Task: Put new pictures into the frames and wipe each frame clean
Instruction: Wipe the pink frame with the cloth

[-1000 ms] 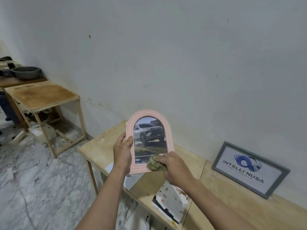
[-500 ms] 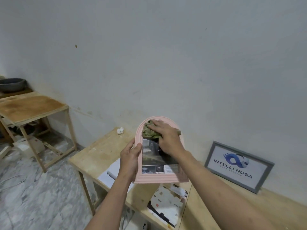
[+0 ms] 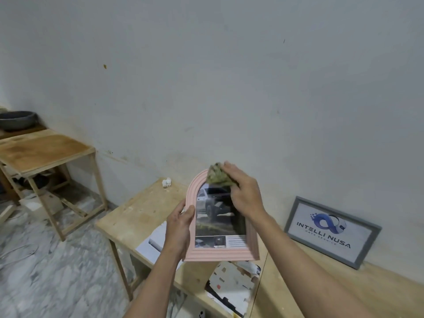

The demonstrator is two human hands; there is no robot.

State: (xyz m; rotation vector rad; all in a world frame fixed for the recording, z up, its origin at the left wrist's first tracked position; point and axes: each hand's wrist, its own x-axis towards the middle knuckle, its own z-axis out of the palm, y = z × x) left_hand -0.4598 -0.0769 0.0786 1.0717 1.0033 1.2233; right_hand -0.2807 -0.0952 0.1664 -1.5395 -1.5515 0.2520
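1. The pink arched frame (image 3: 221, 253) is held upright above the tabletop (image 3: 146, 210), its glass toward the camera, showing a picture of a car.
2. The left hand (image 3: 180, 228) grips the frame's left edge, thumb across the front rim and fingers behind, as it did half a second ago.
3. The right hand (image 3: 243, 193) presses a crumpled green cloth (image 3: 216, 175) against the top of the arch, fingers curled round it.
4. Compared with a second ago, the cloth has gone from the bottom of the glass up to the arch's top rim; since half a second ago it has crept a little higher, now partly over the frame's upper edge.
5. A grey frame (image 3: 332, 230) with a logo leans against the wall on the right, well apart from the pink one.
6. Loose prints (image 3: 231, 285) lie on the tabletop below the held frame, and a paper sheet (image 3: 152, 243) lies by the left wrist.
7. A small white object (image 3: 167, 182) sits near the tabletop's far edge.
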